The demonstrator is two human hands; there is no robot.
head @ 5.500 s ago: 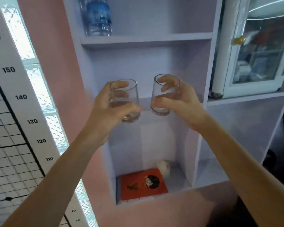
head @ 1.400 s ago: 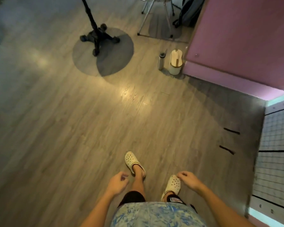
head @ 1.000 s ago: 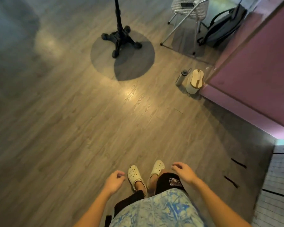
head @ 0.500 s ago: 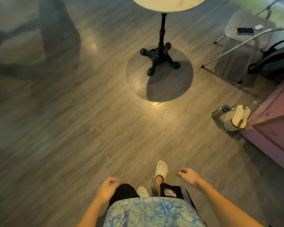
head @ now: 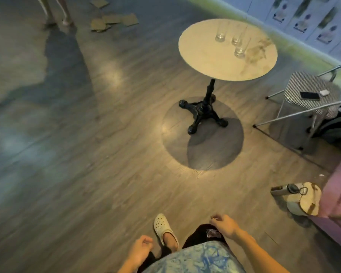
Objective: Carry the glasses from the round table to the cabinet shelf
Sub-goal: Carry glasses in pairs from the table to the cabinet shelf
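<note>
Fingers: left hand (head: 141, 251) loosely curled, right hand (head: 224, 226) slackly apart, both empty. Glasses (head: 240, 48): three, upright on round desk (head: 205, 56), well ahead of both hands.

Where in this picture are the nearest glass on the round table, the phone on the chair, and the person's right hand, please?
Nearest glass (head: 240, 50): head view, on its lower body near the base.
Phone (head: 309, 95): head view, middle of its dark screen.
Right hand (head: 223, 225): head view, on the back of the hand.

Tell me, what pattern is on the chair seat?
Small black-and-white checks on the chair seat, seen in the head view.
</note>
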